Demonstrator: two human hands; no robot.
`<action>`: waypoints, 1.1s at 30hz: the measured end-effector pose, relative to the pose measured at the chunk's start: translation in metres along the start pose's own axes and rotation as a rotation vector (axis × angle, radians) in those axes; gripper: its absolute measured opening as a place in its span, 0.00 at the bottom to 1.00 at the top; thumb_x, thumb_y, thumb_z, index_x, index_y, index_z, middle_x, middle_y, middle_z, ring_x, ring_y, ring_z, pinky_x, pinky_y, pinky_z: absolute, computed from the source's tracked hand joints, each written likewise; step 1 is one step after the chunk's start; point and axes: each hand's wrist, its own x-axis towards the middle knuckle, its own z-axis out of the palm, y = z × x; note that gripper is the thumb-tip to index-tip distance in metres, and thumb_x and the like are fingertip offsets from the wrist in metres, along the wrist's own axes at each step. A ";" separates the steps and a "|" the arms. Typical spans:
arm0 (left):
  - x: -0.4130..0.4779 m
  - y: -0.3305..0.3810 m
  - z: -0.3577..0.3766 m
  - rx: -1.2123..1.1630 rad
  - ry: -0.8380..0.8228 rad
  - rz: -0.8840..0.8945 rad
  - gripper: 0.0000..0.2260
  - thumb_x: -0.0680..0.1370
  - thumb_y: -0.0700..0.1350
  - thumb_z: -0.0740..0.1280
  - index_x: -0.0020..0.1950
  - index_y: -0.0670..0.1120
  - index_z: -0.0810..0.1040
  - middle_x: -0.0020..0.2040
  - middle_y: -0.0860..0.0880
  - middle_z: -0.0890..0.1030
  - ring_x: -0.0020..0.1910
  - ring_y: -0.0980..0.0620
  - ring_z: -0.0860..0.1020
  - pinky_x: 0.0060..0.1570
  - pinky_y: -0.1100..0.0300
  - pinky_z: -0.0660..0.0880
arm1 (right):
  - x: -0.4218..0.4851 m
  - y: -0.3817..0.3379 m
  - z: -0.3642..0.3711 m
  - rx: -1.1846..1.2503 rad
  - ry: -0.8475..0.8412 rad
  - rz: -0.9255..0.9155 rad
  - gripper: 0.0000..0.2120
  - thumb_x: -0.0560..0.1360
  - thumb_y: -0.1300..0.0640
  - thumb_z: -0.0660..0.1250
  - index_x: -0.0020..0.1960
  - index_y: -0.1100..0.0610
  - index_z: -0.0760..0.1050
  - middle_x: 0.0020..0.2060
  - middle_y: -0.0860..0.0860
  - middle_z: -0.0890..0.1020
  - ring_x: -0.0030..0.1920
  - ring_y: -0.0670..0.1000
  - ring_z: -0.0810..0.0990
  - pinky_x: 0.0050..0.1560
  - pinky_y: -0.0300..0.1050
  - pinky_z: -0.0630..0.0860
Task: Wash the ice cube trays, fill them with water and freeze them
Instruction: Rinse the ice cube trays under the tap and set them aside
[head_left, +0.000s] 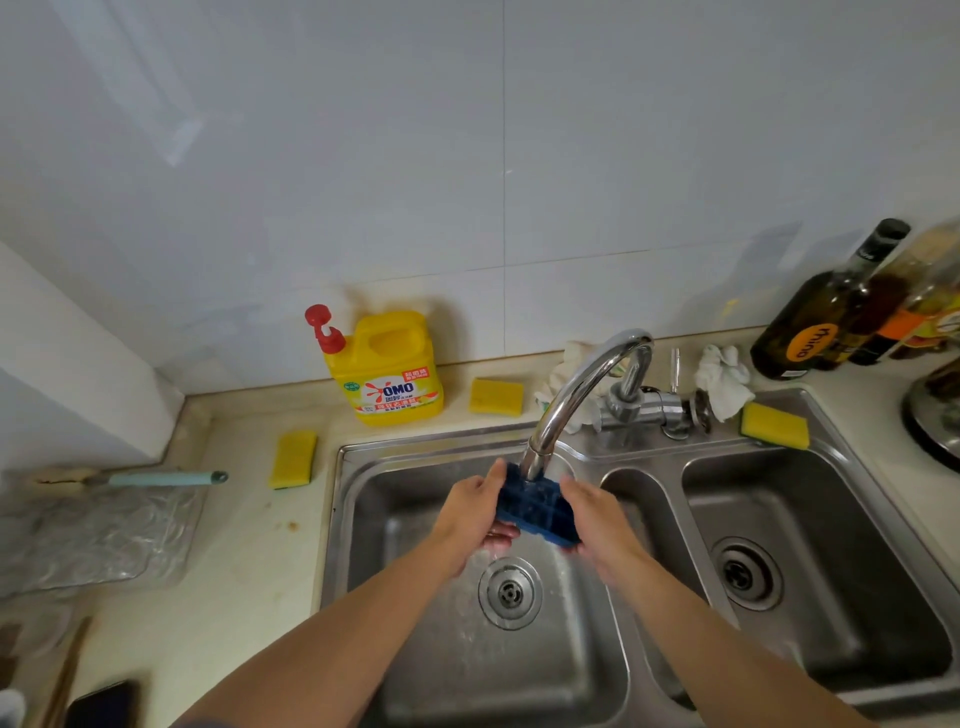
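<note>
Blue plastic ice cube tray (537, 512) sits between both hands on my feed: the left hand (475, 512) grips its left end with fingers curled underneath, and the right hand (597, 519) clasps its right end. The tray is tilted, directly under the spout of the chrome faucet (576, 395), above the drain (510, 592) in the left basin of the 2-basin steel sink (363, 452). Farther out on the counter I see a yellow detergent bottle (387, 369), a left sponge (293, 459), a middle sponge (496, 396), a right sponge (775, 425) and a pale green brush (156, 478).
</note>
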 end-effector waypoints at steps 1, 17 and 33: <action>0.000 -0.002 -0.004 0.008 0.025 0.012 0.22 0.83 0.61 0.56 0.58 0.44 0.79 0.43 0.42 0.86 0.35 0.49 0.85 0.39 0.56 0.83 | 0.000 0.000 0.003 0.014 -0.006 -0.002 0.16 0.85 0.49 0.59 0.52 0.59 0.79 0.47 0.62 0.82 0.42 0.56 0.80 0.36 0.47 0.74; 0.009 -0.002 0.018 -0.123 -0.026 0.040 0.07 0.84 0.44 0.62 0.56 0.43 0.78 0.50 0.41 0.84 0.41 0.47 0.86 0.40 0.55 0.83 | -0.006 -0.004 -0.031 0.266 0.040 0.077 0.14 0.85 0.51 0.60 0.58 0.59 0.80 0.52 0.60 0.85 0.53 0.59 0.84 0.48 0.50 0.80; 0.010 -0.002 0.001 -0.075 0.080 0.149 0.08 0.85 0.45 0.60 0.53 0.49 0.79 0.50 0.43 0.82 0.46 0.47 0.84 0.38 0.59 0.82 | -0.004 -0.007 -0.015 0.390 -0.189 0.218 0.25 0.84 0.41 0.59 0.65 0.62 0.74 0.56 0.69 0.82 0.48 0.67 0.85 0.44 0.56 0.84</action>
